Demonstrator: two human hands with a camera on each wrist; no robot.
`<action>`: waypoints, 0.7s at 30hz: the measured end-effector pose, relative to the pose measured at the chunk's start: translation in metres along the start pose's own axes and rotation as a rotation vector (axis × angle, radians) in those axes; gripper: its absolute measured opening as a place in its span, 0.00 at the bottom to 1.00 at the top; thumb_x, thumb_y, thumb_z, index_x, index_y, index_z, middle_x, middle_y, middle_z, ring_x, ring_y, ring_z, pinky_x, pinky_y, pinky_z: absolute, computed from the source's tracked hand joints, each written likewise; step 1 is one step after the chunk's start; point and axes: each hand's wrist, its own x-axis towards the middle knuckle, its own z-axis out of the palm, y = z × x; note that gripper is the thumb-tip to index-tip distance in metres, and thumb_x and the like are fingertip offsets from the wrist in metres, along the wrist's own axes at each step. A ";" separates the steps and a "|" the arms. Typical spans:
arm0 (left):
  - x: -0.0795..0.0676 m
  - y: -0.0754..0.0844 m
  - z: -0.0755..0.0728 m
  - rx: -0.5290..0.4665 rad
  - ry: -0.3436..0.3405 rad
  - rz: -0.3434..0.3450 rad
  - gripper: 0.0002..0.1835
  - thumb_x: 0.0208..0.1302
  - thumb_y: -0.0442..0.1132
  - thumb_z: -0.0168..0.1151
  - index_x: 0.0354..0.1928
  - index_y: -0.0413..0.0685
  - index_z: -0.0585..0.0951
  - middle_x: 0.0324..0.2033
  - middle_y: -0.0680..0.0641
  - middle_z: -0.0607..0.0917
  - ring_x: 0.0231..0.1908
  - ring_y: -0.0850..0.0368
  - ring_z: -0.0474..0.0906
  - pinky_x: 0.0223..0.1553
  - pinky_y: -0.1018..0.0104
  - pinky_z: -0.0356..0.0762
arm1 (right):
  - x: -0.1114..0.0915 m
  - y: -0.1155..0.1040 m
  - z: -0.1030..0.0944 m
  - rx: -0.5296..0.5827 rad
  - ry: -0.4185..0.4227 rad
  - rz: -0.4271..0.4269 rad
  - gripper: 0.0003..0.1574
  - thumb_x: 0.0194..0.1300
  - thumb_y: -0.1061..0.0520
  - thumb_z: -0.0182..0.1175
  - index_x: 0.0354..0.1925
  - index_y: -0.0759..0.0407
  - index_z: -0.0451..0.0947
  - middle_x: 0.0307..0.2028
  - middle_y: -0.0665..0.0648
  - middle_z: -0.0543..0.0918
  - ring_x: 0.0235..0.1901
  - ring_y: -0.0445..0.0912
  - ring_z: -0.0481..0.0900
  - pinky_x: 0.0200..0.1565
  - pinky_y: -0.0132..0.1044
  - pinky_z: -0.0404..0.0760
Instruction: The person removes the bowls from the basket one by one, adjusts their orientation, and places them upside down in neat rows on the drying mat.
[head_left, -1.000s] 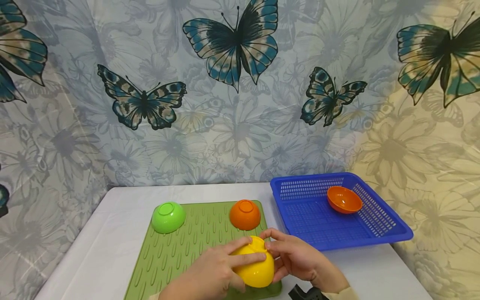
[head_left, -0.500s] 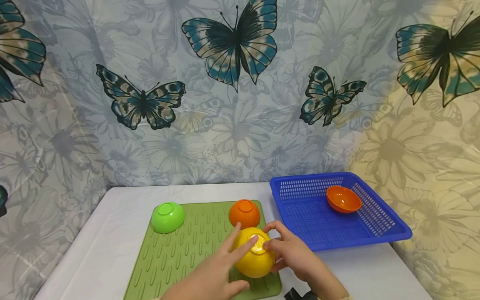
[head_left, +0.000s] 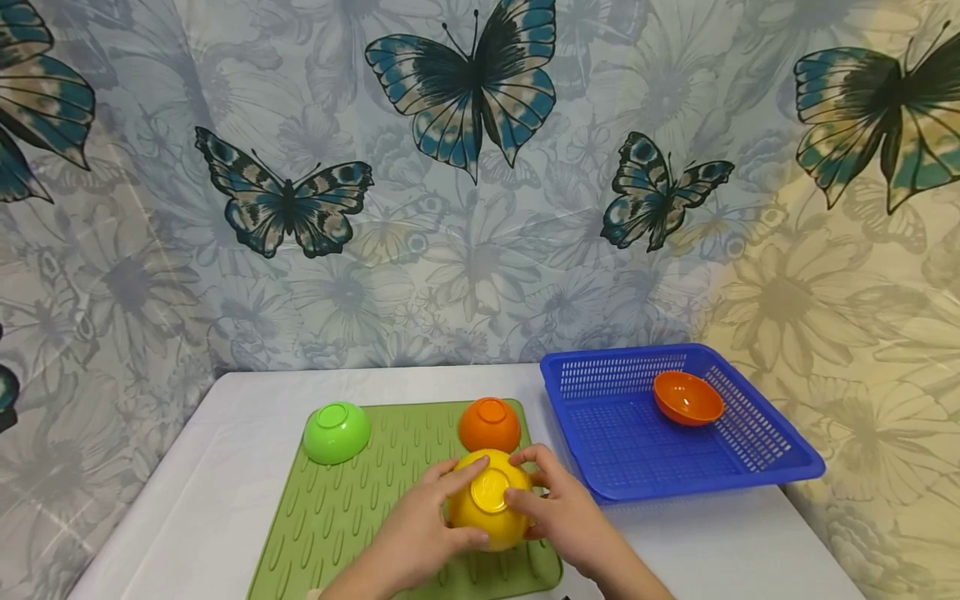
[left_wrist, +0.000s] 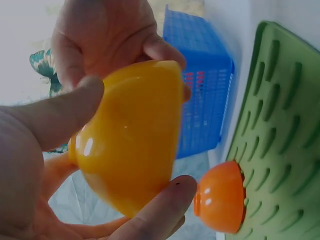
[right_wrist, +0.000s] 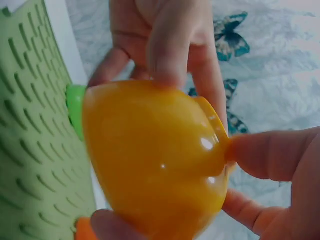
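Note:
A yellow bowl (head_left: 491, 508), bottom up with its foot ring showing, is held between both hands over the near right part of the green mat (head_left: 360, 533). The left hand (head_left: 420, 525) grips its left side, thumb low and fingers across the top. From the right, the right hand (head_left: 562, 508) holds it, its thumb by the foot ring. In the left wrist view the yellow bowl (left_wrist: 135, 135) is above the mat, its rim facing the mat. Just beyond it an orange bowl (head_left: 490, 424) sits upside down on the mat.
A light green bowl (head_left: 337, 433) lies upside down at the mat's far left corner. At the right stands a blue basket (head_left: 622, 467) with an orange bowl (head_left: 688, 400) inside, opening upward. Behind the white table (head_left: 172, 483) hangs a butterfly-print cloth (head_left: 480, 275).
The yellow bowl has turned so its foot ring faces the head camera more, and it has shifted slightly left and away. Both hands have changed their hold on it.

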 end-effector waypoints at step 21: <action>-0.039 -0.080 -0.066 0.033 -0.038 -0.191 0.38 0.45 0.39 0.79 0.64 0.58 0.79 0.61 0.45 0.78 0.61 0.35 0.70 0.56 0.30 0.66 | 0.046 0.031 0.093 -0.138 -0.149 0.013 0.34 0.50 0.64 0.77 0.53 0.46 0.77 0.61 0.56 0.77 0.63 0.57 0.69 0.57 0.56 0.74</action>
